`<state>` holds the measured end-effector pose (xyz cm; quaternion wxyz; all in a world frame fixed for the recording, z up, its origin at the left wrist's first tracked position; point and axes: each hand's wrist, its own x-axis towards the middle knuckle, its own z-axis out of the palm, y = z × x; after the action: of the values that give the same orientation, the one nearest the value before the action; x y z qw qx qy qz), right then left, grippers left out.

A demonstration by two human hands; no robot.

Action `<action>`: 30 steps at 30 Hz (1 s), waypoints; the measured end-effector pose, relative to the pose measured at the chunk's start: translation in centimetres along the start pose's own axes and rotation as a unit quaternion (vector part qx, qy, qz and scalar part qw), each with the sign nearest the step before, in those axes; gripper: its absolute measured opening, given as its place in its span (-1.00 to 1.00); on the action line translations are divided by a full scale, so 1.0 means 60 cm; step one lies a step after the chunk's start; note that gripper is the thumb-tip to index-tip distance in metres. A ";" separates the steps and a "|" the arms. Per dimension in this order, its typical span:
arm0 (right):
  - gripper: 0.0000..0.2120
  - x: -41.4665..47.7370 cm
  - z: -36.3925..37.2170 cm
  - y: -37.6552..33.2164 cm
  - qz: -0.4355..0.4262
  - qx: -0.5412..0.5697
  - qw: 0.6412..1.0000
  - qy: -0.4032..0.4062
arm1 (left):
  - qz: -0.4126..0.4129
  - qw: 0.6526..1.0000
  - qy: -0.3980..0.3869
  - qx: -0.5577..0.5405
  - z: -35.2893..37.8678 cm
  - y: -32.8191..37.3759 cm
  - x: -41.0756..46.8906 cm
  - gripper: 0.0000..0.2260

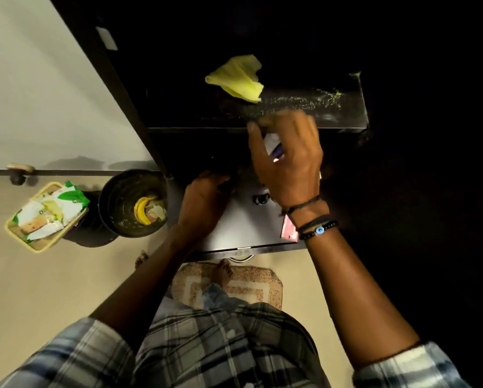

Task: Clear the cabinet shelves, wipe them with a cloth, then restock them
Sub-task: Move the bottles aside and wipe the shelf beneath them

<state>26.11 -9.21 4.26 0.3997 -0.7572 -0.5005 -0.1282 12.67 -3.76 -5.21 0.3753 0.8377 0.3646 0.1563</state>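
Right hand (288,161) grips a small white item (271,142).

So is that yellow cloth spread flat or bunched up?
Bunched up: the yellow cloth lies in crumpled folds on the dark shelf, untouched.

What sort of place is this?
Likely a home, perhaps a kitchen: a dark cabinet with a yellow cloth on its shelf, a bin holding a banana peel, and a patterned floor mat.

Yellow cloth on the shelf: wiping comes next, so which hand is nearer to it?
Right. The right hand is at the front edge of the shelf, below the yellow cloth; the left hand is farther down.
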 end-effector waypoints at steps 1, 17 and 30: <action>-0.78 0.023 0.006 -0.010 0.009 0.004 1.000 -0.002 | -0.008 1.000 -0.004 -0.002 -0.011 -0.006 -0.003 -0.80; -0.68 -0.245 0.117 -0.043 0.124 -0.019 0.943 -0.307 | -0.067 0.995 -0.060 0.049 -0.068 -0.113 -0.091 -0.72; -0.68 -0.193 0.246 0.082 0.180 -0.183 0.902 -0.346 | -0.056 0.979 -0.178 0.078 -0.076 -0.181 -0.086 -0.58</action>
<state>21.90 -6.84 -14.49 0.0724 -0.8910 -0.4299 0.1271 1.33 -0.28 -10.14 0.3761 0.8570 0.3492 -0.0454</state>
